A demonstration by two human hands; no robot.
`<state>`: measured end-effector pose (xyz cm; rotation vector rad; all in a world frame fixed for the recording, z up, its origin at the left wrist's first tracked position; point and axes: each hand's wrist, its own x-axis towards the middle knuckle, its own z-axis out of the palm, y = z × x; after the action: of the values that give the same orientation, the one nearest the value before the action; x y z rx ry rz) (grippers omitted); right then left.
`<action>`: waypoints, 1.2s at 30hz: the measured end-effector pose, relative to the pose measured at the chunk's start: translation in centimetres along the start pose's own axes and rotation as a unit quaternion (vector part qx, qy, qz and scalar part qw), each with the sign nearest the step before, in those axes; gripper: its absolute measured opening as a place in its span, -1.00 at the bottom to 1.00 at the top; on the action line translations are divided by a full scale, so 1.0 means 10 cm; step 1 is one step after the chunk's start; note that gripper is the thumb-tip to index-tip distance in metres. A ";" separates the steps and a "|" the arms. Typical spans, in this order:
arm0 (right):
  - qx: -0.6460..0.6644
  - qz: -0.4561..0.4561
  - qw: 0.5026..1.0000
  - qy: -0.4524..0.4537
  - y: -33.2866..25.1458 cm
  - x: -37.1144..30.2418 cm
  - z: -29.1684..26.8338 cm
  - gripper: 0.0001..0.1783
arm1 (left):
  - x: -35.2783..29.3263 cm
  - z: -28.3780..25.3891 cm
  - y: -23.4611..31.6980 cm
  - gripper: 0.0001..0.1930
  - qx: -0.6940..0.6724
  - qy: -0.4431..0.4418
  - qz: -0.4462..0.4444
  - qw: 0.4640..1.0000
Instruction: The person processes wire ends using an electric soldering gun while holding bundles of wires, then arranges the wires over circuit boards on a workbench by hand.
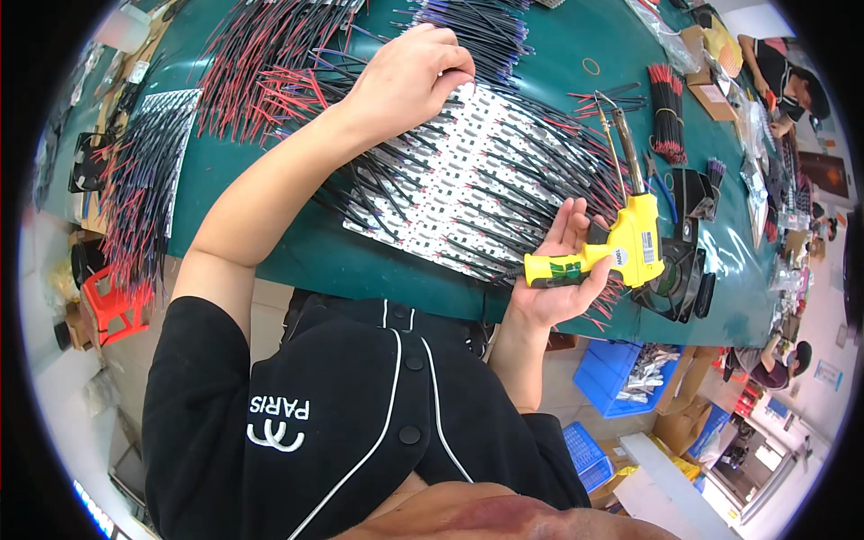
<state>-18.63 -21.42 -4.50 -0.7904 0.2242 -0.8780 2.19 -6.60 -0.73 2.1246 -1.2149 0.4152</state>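
Note:
My right hand [567, 261] is wrapped round the grip of a yellow soldering gun [634, 243], whose metal tip and thin feed tube point away from me. In front of me lies a white circuit board panel [450, 171] with rows of small boards; black wires [540, 171] run out along both sides. At the panel's far edge my left hand [414, 76] is closed, thumb and forefinger pinched together. What sits between those fingertips is too small to make out.
Bundles of red and black wires [270, 63] lie at the far left, blue-tipped wires [486, 36] at the back. Another wired panel [148, 180] is at left. A tied wire bundle [667, 112], a black fan [675, 283] and a blue bin [621, 378] are on the right. Other people work at far right.

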 end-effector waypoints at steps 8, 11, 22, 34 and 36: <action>0.001 0.007 1.000 0.007 -0.01 0.00 0.00 -0.49 | -0.05 0.02 -0.12 -0.90 0.036 -0.010 -0.063 0.997; 0.005 0.008 1.000 0.000 -0.01 0.00 -0.01 -0.49 | -0.08 -0.01 -0.16 -0.90 0.036 -0.021 -0.084 0.996; 0.011 0.008 1.000 0.006 0.00 -0.01 -0.02 -0.49 | -0.11 -0.06 -0.22 -0.86 0.007 -0.033 -0.142 0.989; 0.012 0.006 1.000 0.005 -0.01 0.00 -0.05 -0.50 | -0.16 -0.65 -0.54 -0.85 -0.026 -0.042 -0.205 0.978; 0.015 0.011 1.000 0.000 0.00 -0.01 -0.03 -0.50 | -0.14 -0.88 -0.54 -0.84 0.087 -0.067 -0.191 0.975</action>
<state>-18.85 -21.46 -4.70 -0.7590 0.2193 -0.8582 6.47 2.18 2.92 2.5036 -0.8338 0.2134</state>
